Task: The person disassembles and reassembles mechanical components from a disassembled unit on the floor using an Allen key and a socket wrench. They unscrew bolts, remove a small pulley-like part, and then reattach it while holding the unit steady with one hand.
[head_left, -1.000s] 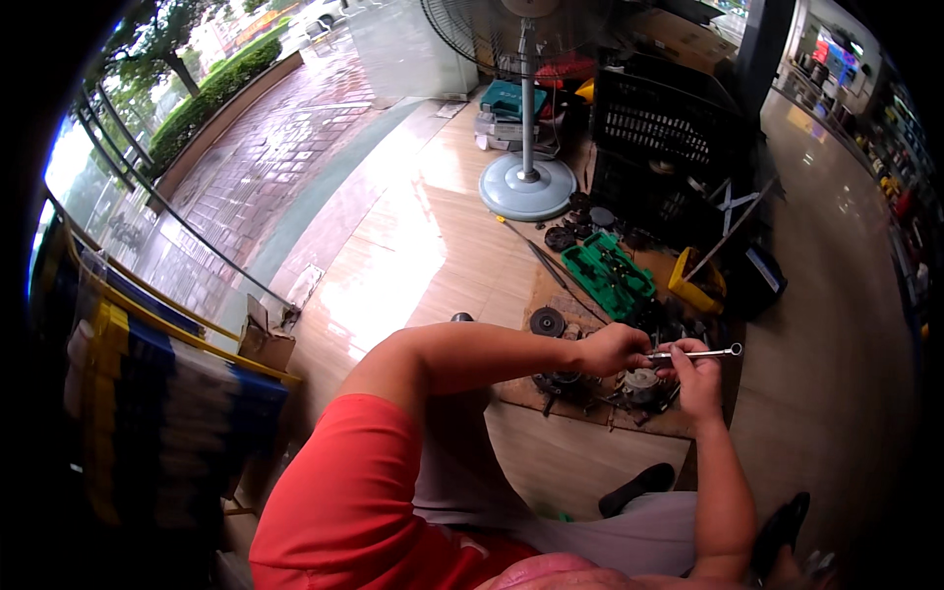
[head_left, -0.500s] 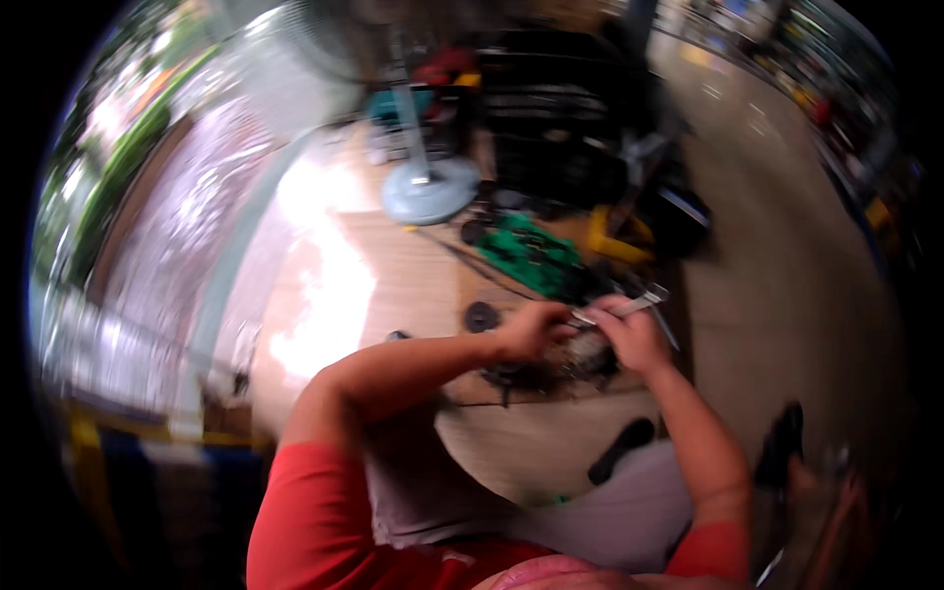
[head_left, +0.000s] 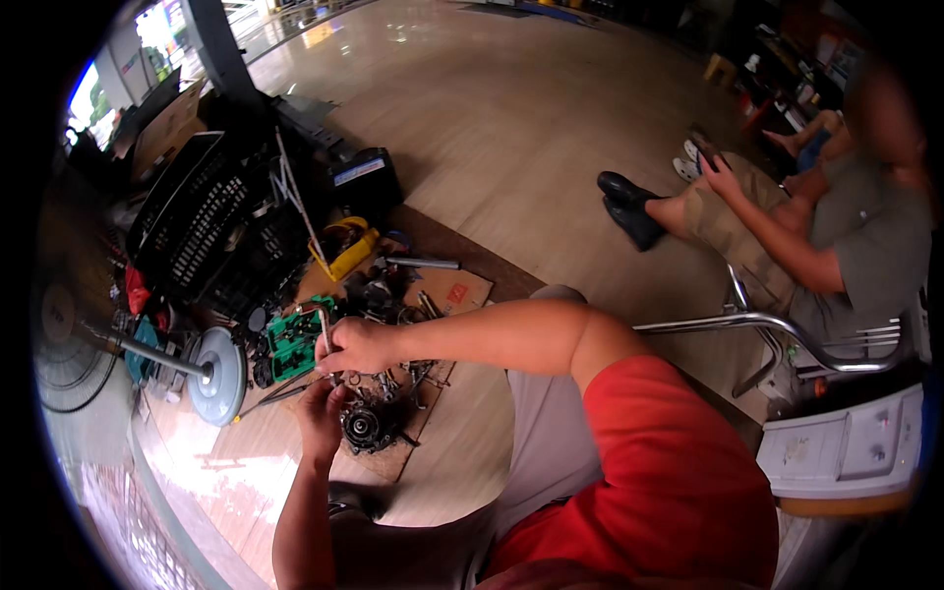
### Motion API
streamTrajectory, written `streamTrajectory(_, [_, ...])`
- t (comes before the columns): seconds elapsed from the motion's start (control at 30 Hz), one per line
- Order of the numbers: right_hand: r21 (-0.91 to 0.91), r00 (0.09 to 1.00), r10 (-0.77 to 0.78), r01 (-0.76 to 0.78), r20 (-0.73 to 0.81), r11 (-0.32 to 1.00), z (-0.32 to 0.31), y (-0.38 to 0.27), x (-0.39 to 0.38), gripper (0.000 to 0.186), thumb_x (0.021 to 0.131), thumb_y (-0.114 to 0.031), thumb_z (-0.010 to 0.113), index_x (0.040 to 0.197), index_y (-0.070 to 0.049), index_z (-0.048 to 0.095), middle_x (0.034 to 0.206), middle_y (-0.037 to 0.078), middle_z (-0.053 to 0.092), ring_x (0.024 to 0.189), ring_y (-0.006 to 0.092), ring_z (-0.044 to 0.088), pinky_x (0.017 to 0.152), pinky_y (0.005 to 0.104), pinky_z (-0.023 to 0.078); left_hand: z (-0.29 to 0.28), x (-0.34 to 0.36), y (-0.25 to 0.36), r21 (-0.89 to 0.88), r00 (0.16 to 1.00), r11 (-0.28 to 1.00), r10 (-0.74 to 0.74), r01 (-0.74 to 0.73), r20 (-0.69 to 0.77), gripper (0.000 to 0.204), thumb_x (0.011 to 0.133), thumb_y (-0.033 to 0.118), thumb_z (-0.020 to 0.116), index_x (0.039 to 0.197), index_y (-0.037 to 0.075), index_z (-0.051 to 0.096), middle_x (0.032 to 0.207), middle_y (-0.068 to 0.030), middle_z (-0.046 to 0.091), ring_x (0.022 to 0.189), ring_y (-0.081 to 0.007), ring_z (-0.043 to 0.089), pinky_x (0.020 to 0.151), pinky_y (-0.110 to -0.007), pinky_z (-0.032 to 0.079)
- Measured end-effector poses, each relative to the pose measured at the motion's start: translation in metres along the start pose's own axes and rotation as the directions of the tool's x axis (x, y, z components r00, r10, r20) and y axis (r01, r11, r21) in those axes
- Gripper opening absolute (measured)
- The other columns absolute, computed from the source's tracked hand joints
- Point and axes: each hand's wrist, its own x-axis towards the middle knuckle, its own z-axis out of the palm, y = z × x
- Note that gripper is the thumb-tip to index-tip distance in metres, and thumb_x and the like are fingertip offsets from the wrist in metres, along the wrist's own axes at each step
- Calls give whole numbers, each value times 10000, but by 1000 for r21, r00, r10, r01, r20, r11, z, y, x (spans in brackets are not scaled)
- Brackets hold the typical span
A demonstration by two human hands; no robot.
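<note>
My right hand is closed around a slim silver wrench, held roughly upright over the crowded cardboard mat. Just below it is my left hand, fingers curled; whatever they grip is hidden. Beside that hand, a greasy engine assembly with a round hub lies on the cardboard. Behind my hands are an open green tool case and several loose metal parts and rods.
Left: fan base, black crates, yellow container. Beyond: dark case, pillar. Right: seated person holding a dark phone-like object, another person's legs behind, chrome chair frame, white boxy unit.
The view has swung right, shifting the fan and crates leftward and bringing a seated person into sight. The wrench has tilted from nearly level to upright between my hands.
</note>
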Motion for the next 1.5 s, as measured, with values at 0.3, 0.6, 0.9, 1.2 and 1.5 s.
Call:
streamTrajectory(0.3, [-67, 991, -122, 119, -53, 991, 4, 20, 5, 206, 832, -223, 690, 848, -18, 672, 732, 71, 664, 688, 137, 620, 635, 295, 488, 3, 0, 0, 72, 998, 996, 40, -43, 52, 147, 937, 138, 546, 973, -2, 570, 818, -55, 617, 709, -133, 619, 631, -261, 503])
streamTrajectory(0.6, [107, 999, 49, -49, 1, 993, 3, 16, 5, 196, 800, -192, 731, 821, -7, 669, 725, 62, 678, 666, 138, 637, 617, 283, 501, -1, 2, -7, -28, 999, 999, -30, 31, 43, 109, 943, 126, 581, 938, 20, 603, 781, -31, 628, 663, -95, 582, 610, -230, 471])
streamTrajectory(0.9, [-166, 975, -197, 212, 101, 963, 5, 27, 12, 221, 677, -125, 728, 868, -25, 680, 818, 102, 687, 784, 219, 661, 709, 333, 516, -9, 5, -15, 46, 998, 998, -45, 43, 35, 119, 949, 99, 555, 992, 5, 614, 744, -30, 622, 631, -82, 554, 603, -229, 452])
streamTrajectory(1.2, [-240, 966, -235, 253, 104, 937, 7, 26, 13, 205, 696, -165, 723, 841, -31, 666, 786, 132, 670, 776, 268, 661, 686, 374, 508, 2, -5, 0, 39, 999, 999, 38, -38, 5, 135, 952, 94, 521, 966, -11, 604, 766, -35, 622, 662, -88, 566, 622, -234, 460])
streamTrajectory(1.5, [-128, 984, -168, 174, 60, 976, -4, -2, -4, 163, 805, -129, 686, 920, -24, 638, 820, 124, 675, 757, 218, 662, 717, 325, 509, -7, 0, -5, -22, 997, 998, -50, 51, 65, 122, 935, 54, 560, 1007, -17, 628, 804, -33, 640, 738, -102, 598, 688, -248, 500])
